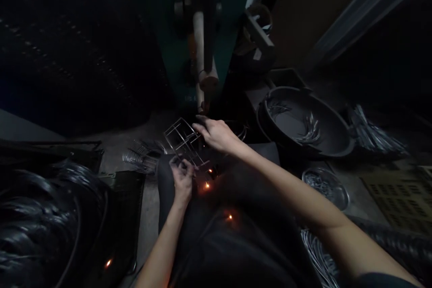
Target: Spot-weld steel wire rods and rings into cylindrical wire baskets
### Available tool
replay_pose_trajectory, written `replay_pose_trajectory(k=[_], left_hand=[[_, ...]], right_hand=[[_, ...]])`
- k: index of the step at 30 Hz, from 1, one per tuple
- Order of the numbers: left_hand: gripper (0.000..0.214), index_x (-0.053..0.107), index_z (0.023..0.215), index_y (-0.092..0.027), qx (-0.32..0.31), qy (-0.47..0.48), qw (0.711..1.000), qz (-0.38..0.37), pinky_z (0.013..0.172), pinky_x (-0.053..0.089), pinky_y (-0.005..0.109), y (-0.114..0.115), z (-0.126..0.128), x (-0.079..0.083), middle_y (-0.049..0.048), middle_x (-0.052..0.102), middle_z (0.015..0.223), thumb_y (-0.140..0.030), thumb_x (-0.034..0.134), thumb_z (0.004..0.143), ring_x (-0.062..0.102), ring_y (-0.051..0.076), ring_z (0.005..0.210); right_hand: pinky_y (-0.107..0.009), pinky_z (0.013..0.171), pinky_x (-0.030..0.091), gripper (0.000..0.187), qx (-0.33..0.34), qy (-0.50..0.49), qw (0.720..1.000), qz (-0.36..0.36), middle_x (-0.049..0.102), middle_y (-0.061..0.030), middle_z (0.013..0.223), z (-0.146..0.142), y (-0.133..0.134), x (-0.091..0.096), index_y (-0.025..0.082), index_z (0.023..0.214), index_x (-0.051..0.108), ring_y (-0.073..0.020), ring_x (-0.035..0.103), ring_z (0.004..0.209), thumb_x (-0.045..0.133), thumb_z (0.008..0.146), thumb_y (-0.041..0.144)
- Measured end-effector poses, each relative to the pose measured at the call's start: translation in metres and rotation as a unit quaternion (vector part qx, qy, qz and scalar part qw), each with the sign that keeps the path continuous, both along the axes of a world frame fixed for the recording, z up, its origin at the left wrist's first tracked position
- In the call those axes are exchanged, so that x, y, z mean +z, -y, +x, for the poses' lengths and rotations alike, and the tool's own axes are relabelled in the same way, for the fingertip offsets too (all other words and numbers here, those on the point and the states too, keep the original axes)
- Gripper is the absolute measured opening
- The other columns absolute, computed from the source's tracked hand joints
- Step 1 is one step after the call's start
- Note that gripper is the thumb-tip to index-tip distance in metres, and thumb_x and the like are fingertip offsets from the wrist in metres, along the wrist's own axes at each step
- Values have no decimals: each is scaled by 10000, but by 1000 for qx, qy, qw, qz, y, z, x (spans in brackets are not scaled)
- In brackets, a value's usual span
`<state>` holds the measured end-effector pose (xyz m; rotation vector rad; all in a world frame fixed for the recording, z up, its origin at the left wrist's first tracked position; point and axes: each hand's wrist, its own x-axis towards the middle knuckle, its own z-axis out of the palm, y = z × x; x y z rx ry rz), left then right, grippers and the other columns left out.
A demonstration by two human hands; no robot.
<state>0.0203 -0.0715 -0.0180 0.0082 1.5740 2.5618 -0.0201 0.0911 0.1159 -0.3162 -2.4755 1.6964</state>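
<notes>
The left hand (183,177) grips the near end of a wire frame (185,141); the right hand (218,134) is at its far right corner, just below a machine (209,67). Orange sparks (207,185) glow over the dark lap (249,184). At right, a basin (288,127) holds bent wires (308,130), with a bundle (376,135) beside it and a bowl (346,200) nearer.

V. dim, blurry twd edges, upper L near-black (few bright orange sparks (207,185)).
</notes>
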Motion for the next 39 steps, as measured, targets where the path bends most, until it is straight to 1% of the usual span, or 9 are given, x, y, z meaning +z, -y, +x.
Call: replay_pose_trajectory(k=[6, 11, 16, 19, 22, 24, 27, 36, 39], left_hand=[[673, 543, 1088, -215, -206, 64, 975, -51, 1020, 413, 360, 16, 13, -27, 107, 614, 1196, -286, 899, 522, 548, 224, 1173], [850, 555, 1163, -227, -193, 313, 928, 58, 964, 444, 551, 32, -4, -5, 172, 585, 1253, -805, 650, 546, 508, 352, 1231], [464, 611, 1082, -310, -202, 305, 930, -21, 1028, 366, 669, 8, -16, 11, 54, 613, 1227, -608, 635, 728, 525, 329, 1217], [363, 620, 1036, -309, -208, 297, 930, -67, 1041, 365, 684, -6, -11, 10, 25, 638, 1168, -516, 630, 739, 541, 316, 1191], [390, 615, 1030, -326, -187, 254, 945, -91, 1052, 362, 687, -13, -6, 14, -4, 656, 1140, -532, 648, 701, 533, 316, 1200], [395, 617, 1016, -354, -178, 227, 952, -103, 1070, 340, 685, -15, -6, 21, -47, 672, 1126, -561, 659, 682, 510, 319, 1230], [322, 623, 968, -407, -200, 184, 956, -106, 1103, 294, 670, -17, -10, 29, -145, 680, 1113, -590, 647, 704, 473, 306, 1270], [520, 624, 862, -261, -113, 214, 969, -57, 952, 478, 572, -10, -19, 6, 0, 666, 955, -466, 862, 447, 585, 267, 1098], [599, 605, 1007, -302, -87, 195, 977, -31, 873, 531, 468, -8, -24, 1, -12, 631, 976, -353, 875, 475, 615, 205, 1009]], right_hand=[[-184, 500, 456, 266, 31, 83, 967, -238, 646, 20, 582, 29, -29, -35, 156, 914, 676, -92, 567, 489, 659, 818, 404], [-210, 696, 488, 133, 50, 68, 990, -110, 720, 14, 801, 100, -25, -63, 201, 926, 698, -119, 656, 709, 606, 854, 266], [-224, 858, 453, 191, 100, 72, 992, 7, 734, 19, 1014, 160, -34, -100, 272, 1016, 723, -146, 669, 948, 639, 846, 243], [-249, 916, 441, 228, -47, 43, 996, 59, 718, -4, 1084, 208, -80, -117, 263, 1070, 711, -146, 649, 1006, 608, 873, 311], [-267, 936, 433, 265, -329, 186, 906, 189, 699, -60, 1116, 263, -154, -129, 201, 1088, 701, -158, 630, 1018, 523, 917, 299], [-301, 982, 398, 310, -386, 322, 829, 245, 654, -142, 1192, 291, -206, -139, 123, 1158, 668, -204, 590, 1093, 524, 903, 224], [-328, 993, 370, 376, -385, 392, 796, 255, 593, -220, 1252, 315, -255, -156, 44, 1224, 621, -251, 548, 1136, 553, 865, 136], [-401, 860, 432, 422, -304, 459, 785, 285, 572, -350, 1185, 315, -240, -154, -31, 1268, 569, -340, 593, 1085, 501, 867, 82], [-406, 739, 456, 419, -323, 481, 756, 305, 625, -338, 1074, 319, -243, -152, 67, 1265, 605, -345, 652, 991, 504, 860, 96]])
